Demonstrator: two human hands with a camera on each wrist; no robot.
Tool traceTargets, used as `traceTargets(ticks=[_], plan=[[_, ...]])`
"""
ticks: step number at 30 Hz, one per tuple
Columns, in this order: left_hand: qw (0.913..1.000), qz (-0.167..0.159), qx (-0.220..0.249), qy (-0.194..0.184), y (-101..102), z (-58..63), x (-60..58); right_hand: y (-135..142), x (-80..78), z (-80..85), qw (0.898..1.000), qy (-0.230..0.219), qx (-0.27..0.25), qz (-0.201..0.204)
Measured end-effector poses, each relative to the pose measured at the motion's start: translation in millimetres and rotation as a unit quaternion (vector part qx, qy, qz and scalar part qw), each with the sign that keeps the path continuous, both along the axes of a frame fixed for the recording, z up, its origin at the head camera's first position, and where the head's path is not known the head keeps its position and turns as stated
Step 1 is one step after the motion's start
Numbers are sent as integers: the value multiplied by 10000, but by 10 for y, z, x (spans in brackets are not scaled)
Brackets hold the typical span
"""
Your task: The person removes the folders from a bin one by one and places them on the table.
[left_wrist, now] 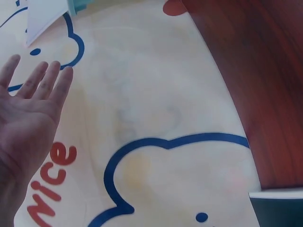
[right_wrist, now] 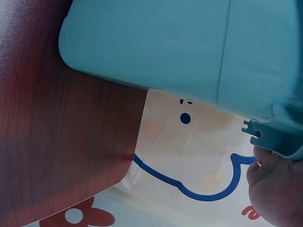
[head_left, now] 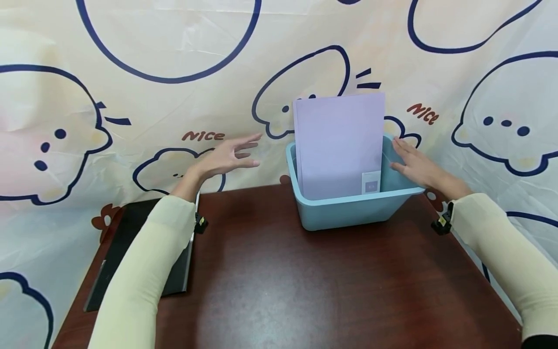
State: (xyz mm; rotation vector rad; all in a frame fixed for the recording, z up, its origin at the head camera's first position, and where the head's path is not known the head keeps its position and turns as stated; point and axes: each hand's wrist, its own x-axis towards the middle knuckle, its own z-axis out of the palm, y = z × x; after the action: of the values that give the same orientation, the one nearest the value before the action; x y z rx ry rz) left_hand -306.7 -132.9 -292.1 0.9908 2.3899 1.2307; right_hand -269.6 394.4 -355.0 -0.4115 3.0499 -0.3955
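A light blue plastic bin (head_left: 348, 209) stands at the far side of the table. Upright inside it are flat lilac folders or booklets (head_left: 340, 145), the front one bearing a small pale label at its lower corner. My right hand (head_left: 416, 168) lies at the bin's right end, fingers extended over the rim; in the right wrist view only part of the hand (right_wrist: 277, 189) shows beside the rim, its fingertips hidden. My left hand (head_left: 228, 156) is held in the air left of the bin, fingers spread, palm (left_wrist: 26, 123) bare, touching nothing.
A flat black folder-like item (head_left: 174, 271) lies on the table's left side, partly covered by my left sleeve. Behind the dark brown table (head_left: 279, 281) hangs a cartoon-printed cloth (head_left: 174, 106), which also runs along both sides.
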Motion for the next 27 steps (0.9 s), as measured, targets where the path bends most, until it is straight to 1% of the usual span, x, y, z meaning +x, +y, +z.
traceTargets(ticks=[4,12,15,18,23,25,27], plan=[[10000,27,5,-36,69,-4,-14,-4,-1,-8,10000,-63,29,-42],[9995,242,-168,-73,232,21,-50,-10,-4,0,10000,-56,-3,-70],[9993,277,-211,-107,292,-4,-86,-13,1,9,10000,-56,24,-53],[9992,330,-178,-116,345,-91,-166,-17,5,14,10000,-58,47,-37],[9988,462,-138,-20,424,-295,-359,-23,12,18,9999,-92,-14,-69],[9988,483,-85,-13,461,-342,-408,-23,15,19,9999,-113,-43,-87],[9989,477,15,-31,505,-363,-431,-19,15,18,9999,-93,-39,-104]])
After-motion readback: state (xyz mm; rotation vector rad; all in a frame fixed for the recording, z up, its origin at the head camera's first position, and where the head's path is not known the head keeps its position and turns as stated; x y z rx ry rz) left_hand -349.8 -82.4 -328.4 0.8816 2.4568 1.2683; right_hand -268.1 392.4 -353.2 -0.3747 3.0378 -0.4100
